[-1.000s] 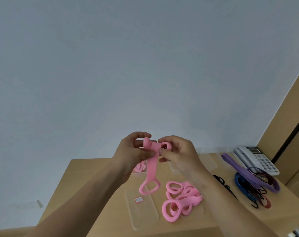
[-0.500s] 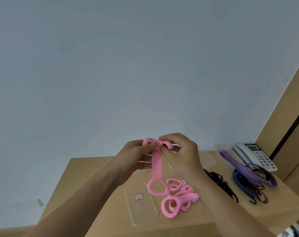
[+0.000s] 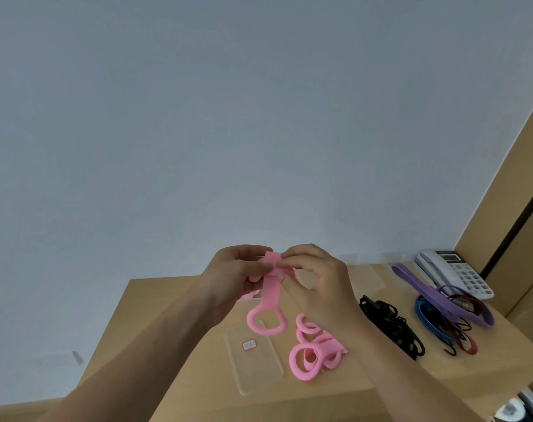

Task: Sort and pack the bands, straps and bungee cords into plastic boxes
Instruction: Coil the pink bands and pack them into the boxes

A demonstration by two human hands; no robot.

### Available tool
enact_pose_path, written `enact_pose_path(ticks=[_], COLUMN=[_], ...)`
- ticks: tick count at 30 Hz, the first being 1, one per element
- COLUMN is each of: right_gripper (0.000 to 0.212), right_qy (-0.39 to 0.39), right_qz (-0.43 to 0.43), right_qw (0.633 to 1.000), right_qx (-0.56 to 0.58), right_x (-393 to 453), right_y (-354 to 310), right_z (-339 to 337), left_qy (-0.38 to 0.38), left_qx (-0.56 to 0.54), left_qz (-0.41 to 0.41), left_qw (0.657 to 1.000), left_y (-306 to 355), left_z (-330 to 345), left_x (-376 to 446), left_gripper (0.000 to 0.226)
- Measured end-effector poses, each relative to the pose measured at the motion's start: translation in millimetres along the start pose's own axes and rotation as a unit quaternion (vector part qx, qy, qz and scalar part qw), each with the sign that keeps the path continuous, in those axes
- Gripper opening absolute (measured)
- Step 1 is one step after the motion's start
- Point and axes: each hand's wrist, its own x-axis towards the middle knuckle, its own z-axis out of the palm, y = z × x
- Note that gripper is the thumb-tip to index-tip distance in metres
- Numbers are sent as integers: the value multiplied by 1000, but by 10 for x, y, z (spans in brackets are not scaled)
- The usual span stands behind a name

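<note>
Above the table's point(image 3: 180, 303) middle, left hand point(image 3: 231, 277) and right hand point(image 3: 315, 280) both pinch the folded top of a pink strap point(image 3: 269, 295), probably bundling it for boxing, its loop dangling over a clear lid point(image 3: 256, 360) beside the loose pink pile point(image 3: 315, 350).

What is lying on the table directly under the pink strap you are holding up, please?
Under the pink strap, pinched by the left hand and right hand, lies a clear plastic lid with a small red label. The strap's loop covers the lid's far edge.
</note>
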Motion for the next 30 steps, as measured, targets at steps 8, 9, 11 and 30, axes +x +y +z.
enact_pose_path(ticks=[8, 9, 11, 30], right_gripper=[25, 22, 19, 41], right_qy=[-84, -89, -101, -48], right_qz=[200, 196, 189, 87], right_qw=[972, 972, 971, 987], right_qx=[86, 92, 106, 129], right_x=[132, 145, 157, 85], right_y=[-26, -37, -55, -300], right_z=[45, 43, 45, 359], left_qy=[18, 20, 21, -68], left_qx=[0, -13, -47, -16], left_qz=[31, 32, 25, 1], left_qw=[999, 999, 998, 998], left_y=[19, 15, -12, -67], left_z=[-67, -91, -137, -500], left_x=[-96, -106, -122, -298], left_gripper=[55, 56, 58, 42])
